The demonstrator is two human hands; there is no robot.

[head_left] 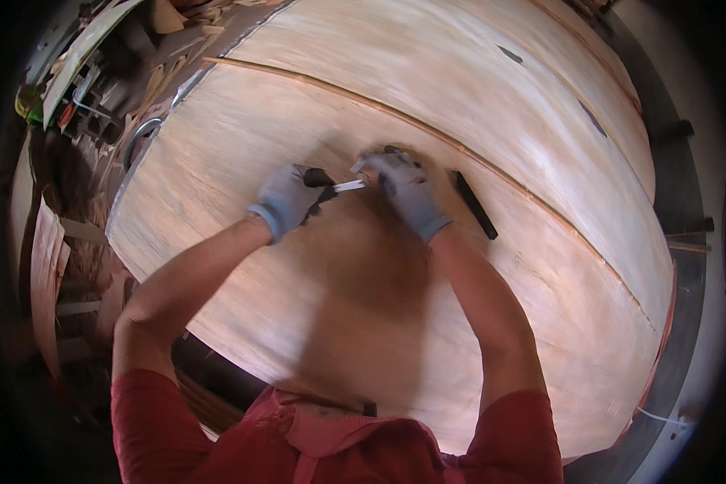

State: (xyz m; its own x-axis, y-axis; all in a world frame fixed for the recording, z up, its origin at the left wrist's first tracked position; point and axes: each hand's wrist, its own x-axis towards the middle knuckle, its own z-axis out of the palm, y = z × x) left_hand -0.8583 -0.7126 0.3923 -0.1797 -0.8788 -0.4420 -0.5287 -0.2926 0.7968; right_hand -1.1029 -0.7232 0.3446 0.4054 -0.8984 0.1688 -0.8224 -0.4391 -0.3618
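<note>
Both hands wear grey gloves and work over a large pale wood veneer sheet (315,105). My left hand (289,198) grips the black handle of a small blade tool (331,182), whose pale blade points right. My right hand (403,189) is closed beside the blade tip, fingers pressed down on the veneer and touching the tool's end. A black flat bar (474,205) lies on the sheet just right of my right hand.
A second veneer sheet (500,89) lies farther back, meeting the near one along a curved seam. Wood offcuts and scrap strips (165,48) pile up at the upper left, with veneer pieces (48,266) hanging at the left. A dark table edge (686,266) runs down the right.
</note>
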